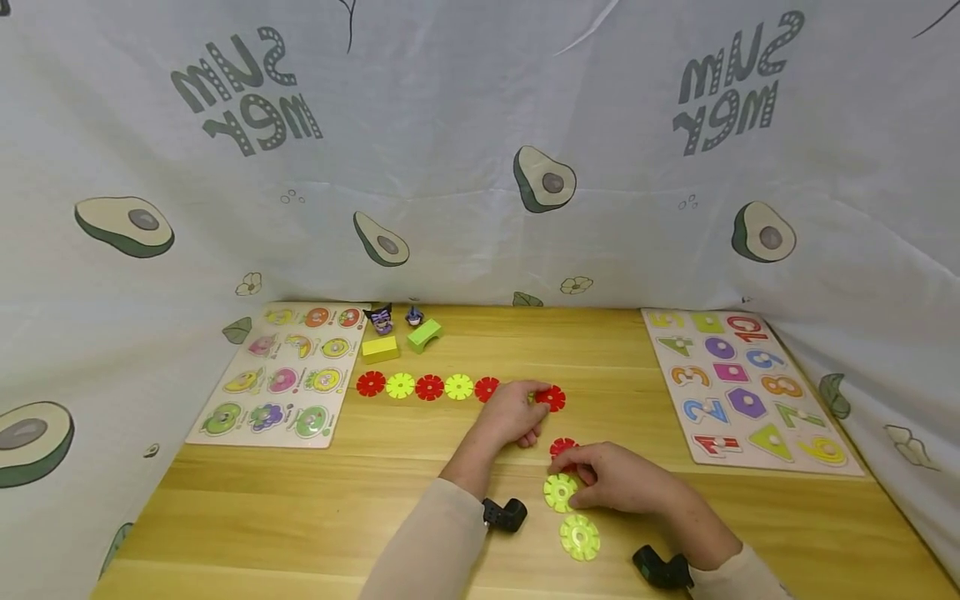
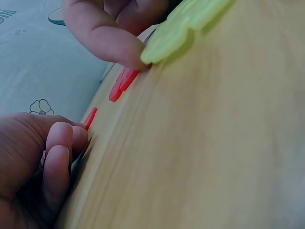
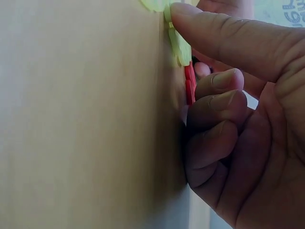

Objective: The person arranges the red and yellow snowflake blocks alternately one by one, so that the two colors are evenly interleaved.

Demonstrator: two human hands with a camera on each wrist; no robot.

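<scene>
In the head view, several red and yellow notched plastic discs lie in a row on the wooden table. My left hand is at the row's right end, index finger and thumb at the edges of a red disc. It partly covers a yellow disc beside that one. Nearer me, my right hand has its thumb and index finger at the edges of a yellow disc. Its index finger partly hides another red disc. Below lies one more yellow disc. The right wrist view shows the thumb against a yellow disc's edge.
A fruit puzzle board lies at the left, a number and shape board at the right. Behind the row stand a yellow block, a green arch block and two small figures. A printed cloth hangs behind the table.
</scene>
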